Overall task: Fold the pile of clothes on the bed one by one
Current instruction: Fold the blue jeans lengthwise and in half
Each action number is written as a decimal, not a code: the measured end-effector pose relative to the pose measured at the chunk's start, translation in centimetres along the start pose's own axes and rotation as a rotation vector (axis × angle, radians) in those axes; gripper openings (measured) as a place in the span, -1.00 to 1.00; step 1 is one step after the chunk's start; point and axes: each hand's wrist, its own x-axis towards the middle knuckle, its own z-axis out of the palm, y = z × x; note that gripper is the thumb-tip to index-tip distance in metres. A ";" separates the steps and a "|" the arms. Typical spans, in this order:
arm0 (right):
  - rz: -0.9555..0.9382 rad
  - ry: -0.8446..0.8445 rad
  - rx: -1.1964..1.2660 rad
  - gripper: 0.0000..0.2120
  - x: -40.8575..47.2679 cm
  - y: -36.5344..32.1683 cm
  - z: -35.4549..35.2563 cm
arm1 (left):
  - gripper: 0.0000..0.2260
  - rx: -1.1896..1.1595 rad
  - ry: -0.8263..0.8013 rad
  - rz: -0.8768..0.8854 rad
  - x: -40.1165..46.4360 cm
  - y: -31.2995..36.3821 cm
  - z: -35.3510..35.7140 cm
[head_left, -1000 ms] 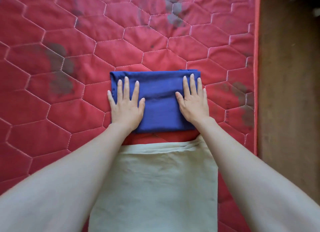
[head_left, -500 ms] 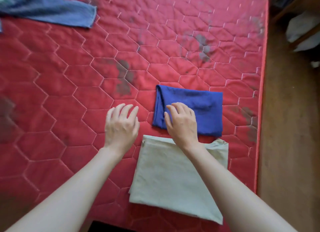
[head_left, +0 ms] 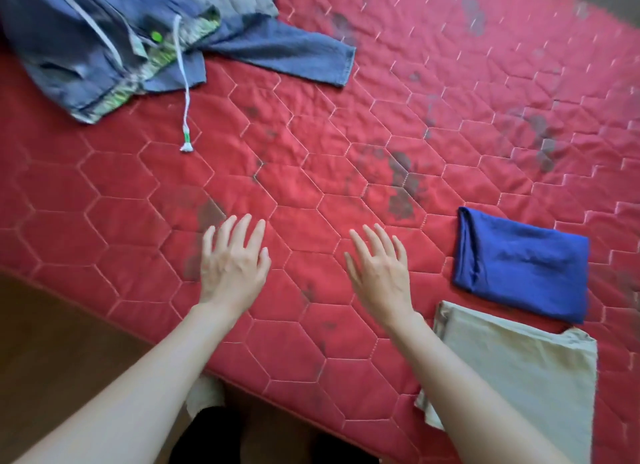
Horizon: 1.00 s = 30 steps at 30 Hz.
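A broad stretch of bare red quilted mattress [head_left: 311,172] lies open between the crumpled blue-grey clothes pile [head_left: 138,37] at far left and the folded royal-blue cloth [head_left: 523,266] and folded beige cloth [head_left: 519,366] at right.

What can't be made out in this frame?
Head view:
- Pile of unfolded clothes: cut by the top-left edge and blurred; garment count unclear.
- Beige folded cloth: cut by the bottom edge, part behind the right forearm.
- Both hands: contact with the mattress unclear.
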 end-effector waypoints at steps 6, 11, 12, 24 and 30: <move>0.039 -0.077 0.083 -0.61 6.4 -11.8 2.4 | -0.65 0.045 0.065 -0.005 3.2 -13.7 -2.5; -0.047 -0.078 0.114 -0.60 12.1 -18.7 3.6 | -0.62 0.077 0.057 -0.073 5.2 -20.8 -3.6; -0.073 -0.074 0.119 -0.60 13.4 -19.7 3.7 | -0.62 0.082 0.058 -0.084 5.7 -21.8 -3.8; -0.241 -0.062 0.085 -0.57 27.9 -26.4 3.2 | -0.61 0.050 0.134 -0.198 16.6 -28.2 -6.8; -0.235 -0.107 0.018 -0.50 34.6 -27.7 6.3 | -0.59 0.012 0.113 -0.205 22.4 -31.0 -4.1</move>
